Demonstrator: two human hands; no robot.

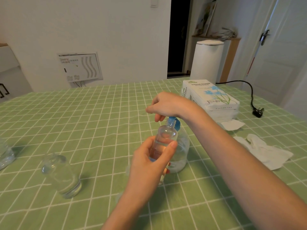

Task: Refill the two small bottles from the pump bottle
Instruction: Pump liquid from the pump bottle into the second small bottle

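The pump bottle (180,153), clear with a blue pump head (174,122), stands upright on the green checked tablecloth (93,113) near the middle of the table. The right hand (167,105) lies on top of that pump head, palm down, fingers curled over it and hanging toward the spout side; the wrist bends down from a bare forearm that comes in from the lower right. Directly in front of the pump bottle, and partly covering it, the left hand (152,158) wraps a small clear bottle (163,140), thumb on one side and fingers on the other, holding it upright with its open neck just under the blue spout. Some clear liquid shows in its lower part. A second small clear bottle (61,175) stands alone on the cloth well to the left of the pump bottle, uncapped and untouched. Another clear object (5,156) is cut off by the left edge of the view. To the right of the pump bottle, farther back, lies a pack of tissue paper (211,98), and crumpled white tissues (265,151) lie to the pump bottle's right. A black plug and cord (257,112) rest beyond the pack.
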